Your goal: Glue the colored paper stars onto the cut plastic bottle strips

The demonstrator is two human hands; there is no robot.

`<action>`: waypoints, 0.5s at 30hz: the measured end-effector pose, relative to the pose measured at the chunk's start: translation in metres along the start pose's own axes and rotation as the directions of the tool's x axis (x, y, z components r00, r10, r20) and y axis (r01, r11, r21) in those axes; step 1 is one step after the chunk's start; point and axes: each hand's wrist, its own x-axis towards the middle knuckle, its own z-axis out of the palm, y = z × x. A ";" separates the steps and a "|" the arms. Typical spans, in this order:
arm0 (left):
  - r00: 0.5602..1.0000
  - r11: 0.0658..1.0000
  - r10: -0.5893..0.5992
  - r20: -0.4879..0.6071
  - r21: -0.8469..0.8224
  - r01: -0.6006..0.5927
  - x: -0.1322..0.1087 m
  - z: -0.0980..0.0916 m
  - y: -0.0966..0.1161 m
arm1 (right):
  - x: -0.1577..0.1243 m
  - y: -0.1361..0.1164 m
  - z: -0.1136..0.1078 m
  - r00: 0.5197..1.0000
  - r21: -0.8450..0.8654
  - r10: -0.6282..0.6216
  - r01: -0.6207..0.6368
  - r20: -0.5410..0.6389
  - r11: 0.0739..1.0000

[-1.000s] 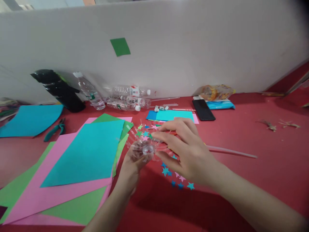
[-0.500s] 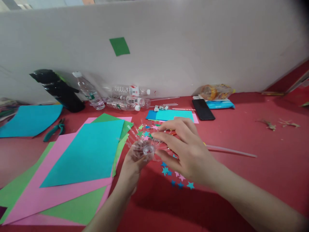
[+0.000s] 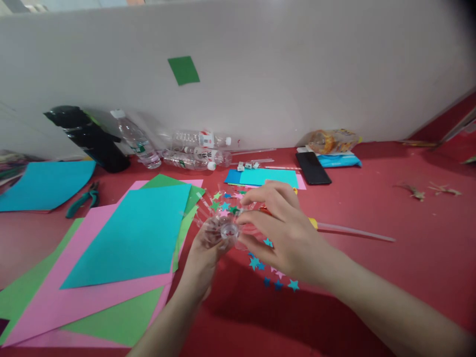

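A clear plastic bottle top (image 3: 229, 230), its wall cut into strips that fan outward, is held over the table with its round neck facing me. My left hand (image 3: 203, 255) is closed round its left side and underside. From the right, my right hand (image 3: 284, 228) reaches in, thumb and forefinger curled at the clear strips beside the neck, the other fingers bent above. See-through plastic makes the exact contact hard to make out. Small paper stars (image 3: 255, 263) in blue, pink and green lie beneath and behind the bottle piece, partly hidden by my right hand.
Stacked coloured sheets (image 3: 130, 233) and pliers (image 3: 84, 199) lie left. Along the wall are a black flask (image 3: 94, 141), clear bottles (image 3: 189, 159), a phone (image 3: 313, 168) and a snack bag (image 3: 332, 142). A glue stick (image 3: 357, 232) points right, from a yellow nozzle.
My right hand has shifted slightly, its fingertips drawing a little closer together beside the neck. My left hand and the bottle top have barely moved.
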 end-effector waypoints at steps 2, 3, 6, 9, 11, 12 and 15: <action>1.000 1.000 -0.007 -0.019 0.002 0.007 0.000 0.002 0.002 | -0.001 0.000 -0.001 1.000 0.014 -0.002 0.001 0.017 1.000; 0.999 1.000 -0.012 -0.030 0.001 0.012 0.000 0.002 0.002 | -0.001 0.000 -0.001 1.000 0.016 -0.006 0.005 0.024 1.000; 0.999 1.000 -0.020 -0.030 -0.010 0.020 0.000 0.003 0.004 | 0.000 -0.001 -0.002 0.999 0.013 -0.023 0.023 0.028 1.000; 1.000 1.000 -0.013 -0.005 -0.016 0.013 0.000 0.002 0.003 | 0.001 -0.001 -0.002 1.000 0.008 -0.029 0.029 0.011 1.000; 1.000 1.000 -0.009 0.000 -0.015 0.009 0.000 0.001 0.002 | 0.001 0.000 -0.002 0.999 0.000 -0.034 0.034 -0.003 0.999; 1.000 1.000 -0.008 0.002 -0.013 0.008 0.000 0.000 0.002 | 0.000 0.000 -0.002 0.999 -0.006 -0.041 0.041 -0.010 0.999; 1.000 1.000 -0.019 0.002 0.002 0.019 0.000 0.000 0.003 | -0.001 0.000 -0.001 0.997 -0.022 -0.074 0.074 -0.025 0.997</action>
